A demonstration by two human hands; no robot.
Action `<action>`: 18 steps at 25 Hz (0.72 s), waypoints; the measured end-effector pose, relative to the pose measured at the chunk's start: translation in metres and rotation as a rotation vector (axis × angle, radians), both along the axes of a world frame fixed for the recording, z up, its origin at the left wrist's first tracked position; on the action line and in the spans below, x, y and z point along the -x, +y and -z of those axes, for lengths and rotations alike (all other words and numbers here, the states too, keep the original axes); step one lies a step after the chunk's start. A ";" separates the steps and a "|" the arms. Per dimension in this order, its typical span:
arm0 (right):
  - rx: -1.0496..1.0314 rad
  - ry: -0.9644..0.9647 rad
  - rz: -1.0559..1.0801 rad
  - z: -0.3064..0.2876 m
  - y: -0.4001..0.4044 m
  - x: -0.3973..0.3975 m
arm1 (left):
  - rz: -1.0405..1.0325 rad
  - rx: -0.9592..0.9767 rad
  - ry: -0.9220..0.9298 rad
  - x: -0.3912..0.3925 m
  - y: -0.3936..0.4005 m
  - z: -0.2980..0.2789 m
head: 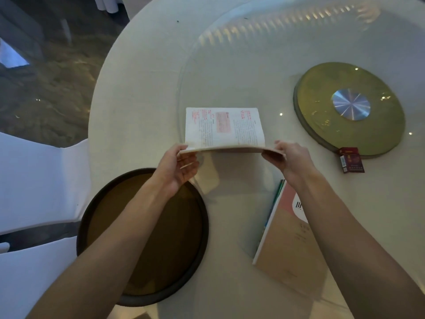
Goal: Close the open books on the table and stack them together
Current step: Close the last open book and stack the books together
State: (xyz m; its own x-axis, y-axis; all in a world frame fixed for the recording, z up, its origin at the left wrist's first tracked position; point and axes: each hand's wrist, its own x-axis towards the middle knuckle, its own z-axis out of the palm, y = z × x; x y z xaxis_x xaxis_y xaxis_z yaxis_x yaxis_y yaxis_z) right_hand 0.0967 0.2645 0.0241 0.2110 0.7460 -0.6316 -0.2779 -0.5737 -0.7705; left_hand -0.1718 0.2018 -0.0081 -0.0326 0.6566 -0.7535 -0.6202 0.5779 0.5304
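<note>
Open book (224,128), pages with red and black print facing up, lifted off the counter (142,116) by its near edge and tilted away. Left hand (181,166) pinching the near left corner, right hand (288,157) pinching the near right corner; both grips clenched on that edge, thumbs on top, fingers beneath. Not yet closed: printed spread fully in view, far edge low over the glass turntable (230,65).

Just to the right, under the right forearm, closed book (287,238) with a tan and pink cover lying flat, apparently on top of another, green edges showing along its left side. So, by the look of it, part of the stack ready; remaining: folding this book shut and laying it on that pile.

Further out: dark round tray (96,208) under the left forearm, red packet (351,161) beside a gold disc (322,134).
</note>
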 end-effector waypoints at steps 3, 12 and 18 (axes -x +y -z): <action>-0.062 -0.064 -0.065 -0.005 0.024 0.012 | -0.088 -0.072 0.051 0.010 0.031 -0.003; 0.013 0.434 -0.115 -0.001 0.042 -0.012 | -0.092 -0.171 -0.099 0.031 0.041 0.007; -0.059 -0.338 -0.346 0.030 0.066 0.012 | 0.139 -0.186 0.493 0.011 0.082 0.032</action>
